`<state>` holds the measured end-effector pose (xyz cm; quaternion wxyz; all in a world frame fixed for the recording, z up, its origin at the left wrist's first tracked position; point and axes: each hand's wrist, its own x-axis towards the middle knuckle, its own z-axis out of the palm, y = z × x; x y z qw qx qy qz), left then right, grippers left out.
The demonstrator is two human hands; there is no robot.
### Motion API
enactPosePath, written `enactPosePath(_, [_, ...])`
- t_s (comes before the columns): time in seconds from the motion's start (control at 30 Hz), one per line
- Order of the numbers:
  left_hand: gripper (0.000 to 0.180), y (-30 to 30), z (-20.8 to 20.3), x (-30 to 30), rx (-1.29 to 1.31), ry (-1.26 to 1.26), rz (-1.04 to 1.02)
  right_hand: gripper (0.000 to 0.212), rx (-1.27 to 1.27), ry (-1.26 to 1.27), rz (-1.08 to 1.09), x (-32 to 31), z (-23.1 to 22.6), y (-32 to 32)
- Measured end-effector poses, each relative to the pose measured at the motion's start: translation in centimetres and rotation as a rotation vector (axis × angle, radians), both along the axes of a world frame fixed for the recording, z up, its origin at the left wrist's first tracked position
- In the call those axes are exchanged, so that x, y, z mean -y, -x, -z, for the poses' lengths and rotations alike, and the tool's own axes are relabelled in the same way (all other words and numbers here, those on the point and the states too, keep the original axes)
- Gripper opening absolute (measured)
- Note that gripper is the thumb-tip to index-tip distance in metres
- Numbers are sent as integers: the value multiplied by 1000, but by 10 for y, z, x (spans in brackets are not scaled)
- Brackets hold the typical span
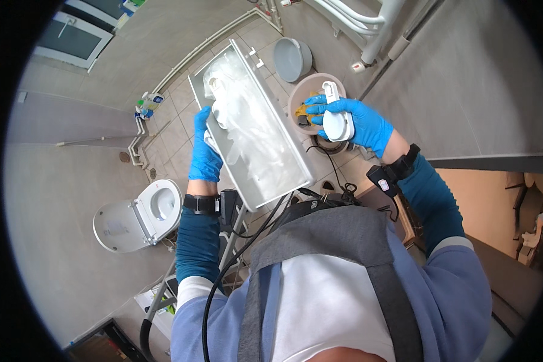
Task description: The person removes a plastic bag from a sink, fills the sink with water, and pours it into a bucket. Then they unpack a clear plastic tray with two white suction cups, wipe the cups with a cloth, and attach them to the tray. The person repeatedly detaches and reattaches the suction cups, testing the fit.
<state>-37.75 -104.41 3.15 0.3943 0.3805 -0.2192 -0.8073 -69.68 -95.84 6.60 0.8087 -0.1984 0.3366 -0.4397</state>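
Note:
My left hand [205, 154], in a blue glove, is closed around the left edge of a long white rectangular tray [275, 111]. The tray is held tilted in front of me. Crumpled, clear-looking film or liquid covers part of its inside, and a curved white piece [219, 104] lies near its far end. My right hand [368, 128], also gloved in blue, grips a white plastic fitting [338, 125] with a round disc and a narrow arm. This hand is above a pale pink basin [294, 96] that has a yellow-brown cloth [311, 110] in it.
A grey bucket [291, 60] stands beyond the basin on the tiled floor. On the left are a toilet [157, 208] with its lid raised and a stepladder [232, 232]. Bottles [148, 104] stand by the wall. Black cables [223, 271] hang near my body.

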Motion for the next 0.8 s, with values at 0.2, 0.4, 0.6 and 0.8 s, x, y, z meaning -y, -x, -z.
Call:
enactPosePath(0.2, [44,10,10,4,-83,75,-198,36,-243,22,224,-1,1,7])
enactPosePath(0.4, [32,33,-5,5,-186,118,-247,41,-165,-81,286,-1,11,0])
enactPosePath(0.6, [25,60,-2,-6,-347,12,-353,38,-167,-60,387,16,23,-40])
enactPosePath(0.8, [27,72,10,-34,-308,-4,-306,55,-55,-120,594,31,30,-39])
